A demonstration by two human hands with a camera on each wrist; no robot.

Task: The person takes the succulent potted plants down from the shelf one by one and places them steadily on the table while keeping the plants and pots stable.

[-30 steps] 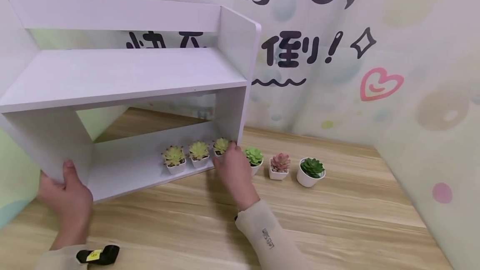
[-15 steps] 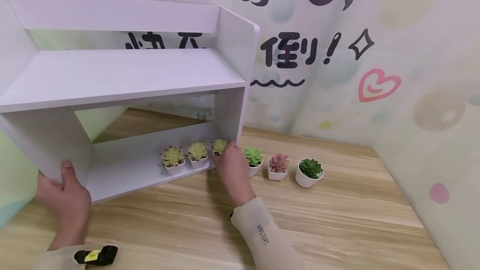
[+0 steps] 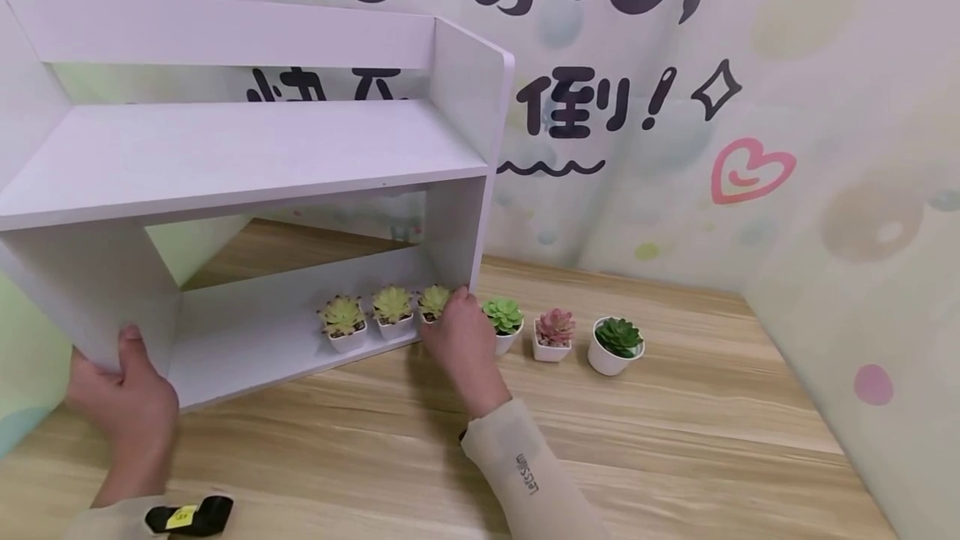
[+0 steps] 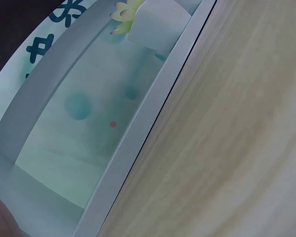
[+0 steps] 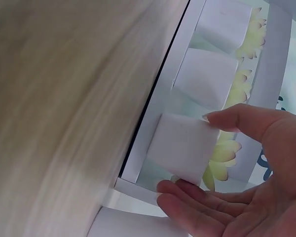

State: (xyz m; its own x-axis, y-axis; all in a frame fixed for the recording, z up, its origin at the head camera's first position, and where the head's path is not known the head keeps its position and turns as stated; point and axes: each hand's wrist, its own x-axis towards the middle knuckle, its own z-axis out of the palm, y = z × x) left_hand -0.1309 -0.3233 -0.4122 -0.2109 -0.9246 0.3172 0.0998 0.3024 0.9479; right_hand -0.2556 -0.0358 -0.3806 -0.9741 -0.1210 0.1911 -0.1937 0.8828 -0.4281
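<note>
Yellow-green succulent in a square white pot: stood at the right end of the lower board, by the near edge, in a white two-tier shelf unit. Right hand pinched this pot, thumb and curled fingers parted only as far as its opposite sides. Two matching yellow-green potted succulents stood in a row to its left. Left hand gripped the unit's left side panel, thumb inside; its fingers were partly hidden. Right of the unit, on the wood-grain table: bright-green succulent, pink succulent in a square white pot, dark-green succulent in a round white pot.
</note>
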